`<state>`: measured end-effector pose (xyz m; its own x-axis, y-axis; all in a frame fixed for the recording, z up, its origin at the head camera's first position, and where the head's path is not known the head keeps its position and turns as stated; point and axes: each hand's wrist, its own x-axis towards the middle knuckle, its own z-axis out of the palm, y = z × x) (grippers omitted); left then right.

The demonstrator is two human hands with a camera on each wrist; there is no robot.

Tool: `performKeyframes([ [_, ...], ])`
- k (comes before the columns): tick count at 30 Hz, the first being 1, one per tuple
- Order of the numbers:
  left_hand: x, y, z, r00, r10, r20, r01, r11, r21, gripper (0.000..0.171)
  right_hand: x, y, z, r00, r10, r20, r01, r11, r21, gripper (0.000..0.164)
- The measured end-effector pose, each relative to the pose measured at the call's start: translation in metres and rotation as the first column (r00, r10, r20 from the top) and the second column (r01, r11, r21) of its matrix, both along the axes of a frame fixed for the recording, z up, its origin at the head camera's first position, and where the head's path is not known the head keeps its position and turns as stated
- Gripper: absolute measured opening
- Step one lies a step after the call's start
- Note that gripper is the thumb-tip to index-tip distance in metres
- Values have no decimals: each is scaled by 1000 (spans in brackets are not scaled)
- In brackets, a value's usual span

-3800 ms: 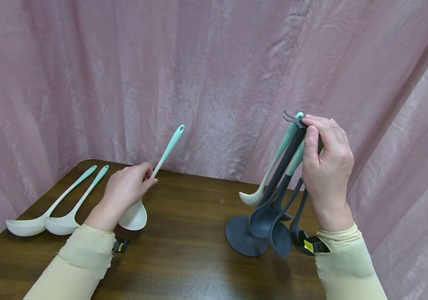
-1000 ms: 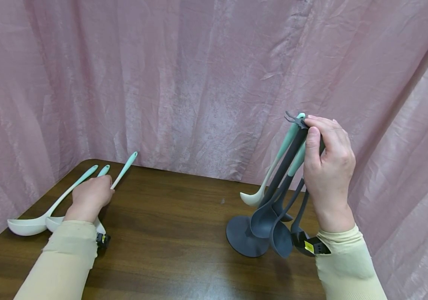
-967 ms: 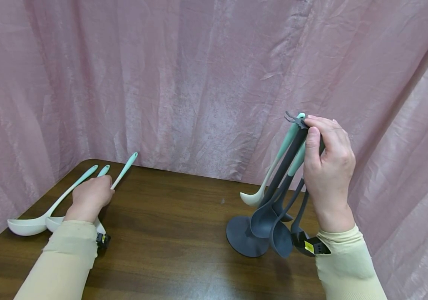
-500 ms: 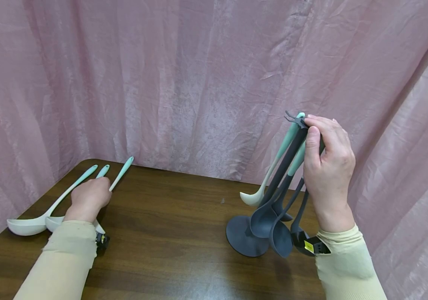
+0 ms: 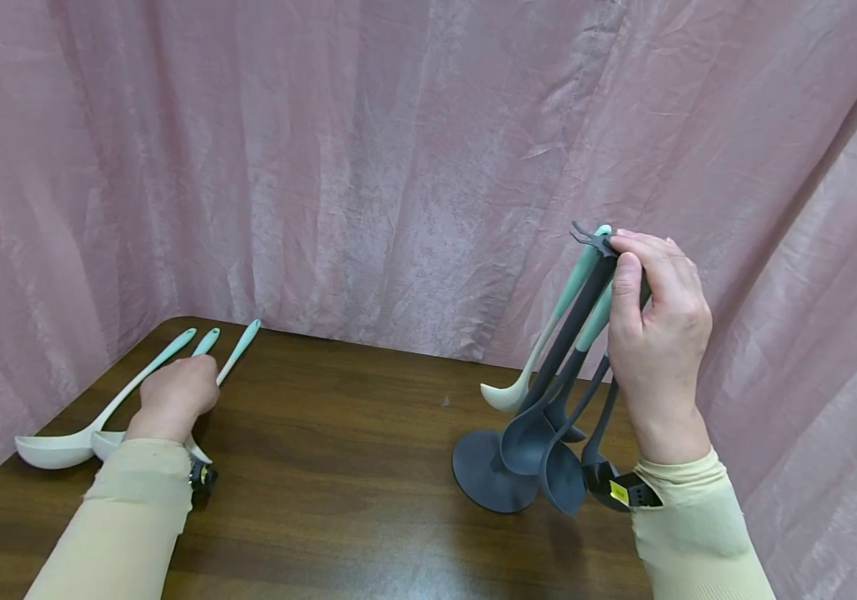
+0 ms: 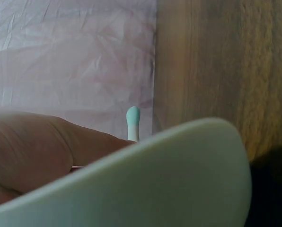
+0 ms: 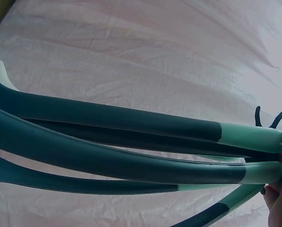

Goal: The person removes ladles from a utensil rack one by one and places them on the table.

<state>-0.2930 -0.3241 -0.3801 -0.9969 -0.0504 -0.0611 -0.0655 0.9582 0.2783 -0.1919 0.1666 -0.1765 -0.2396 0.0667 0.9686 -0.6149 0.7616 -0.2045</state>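
Note:
In the head view my left hand (image 5: 179, 387) grips a white ladle (image 5: 241, 346) with a mint handle, low over the table's left side. Its pale bowl (image 6: 193, 175) fills the lower left wrist view; the fingers' hold is partly hidden. Just left lie two similar ladles, one (image 5: 57, 452) outermost, the other (image 5: 207, 342) partly behind the hand. My right hand (image 5: 661, 333) holds the top of a tilted dark grey utensil stand (image 5: 484, 483). From it hang a white ladle (image 5: 503, 397) and several dark grey utensils with mint handle ends, such as a ladle (image 5: 529, 442) and a spoon (image 5: 563, 483).
The brown wooden table (image 5: 368, 467) stretches between the two hands. A pink curtain (image 5: 398, 167) hangs behind its back edge and on both sides. A small pale speck (image 5: 445, 402) lies on the tabletop near the stand.
Since the earliest frame my left hand has carried the ladle left, beside the other two. Over the last second its handle end has sunk lower. The right hand and the stand stay almost still.

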Motion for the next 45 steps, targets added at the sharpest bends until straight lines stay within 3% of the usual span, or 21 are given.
performKeyframes([
  [29, 0, -5, -3, 999, 9, 44, -9, 1000, 8, 8, -6, 6, -3, 1000, -6, -3, 6, 1000, 9, 27],
  [38, 1, -4, -2, 1000, 1, 22, -1, 1000, 9, 10, -4, 6, -2, 1000, -10, 0, 10, 1000, 8, 27],
  [45, 2, -3, 0, 999, 10, -45, -9, 1000, 10, 13, -4, 6, -2, 1000, -11, -4, 11, 1000, 7, 27],
])
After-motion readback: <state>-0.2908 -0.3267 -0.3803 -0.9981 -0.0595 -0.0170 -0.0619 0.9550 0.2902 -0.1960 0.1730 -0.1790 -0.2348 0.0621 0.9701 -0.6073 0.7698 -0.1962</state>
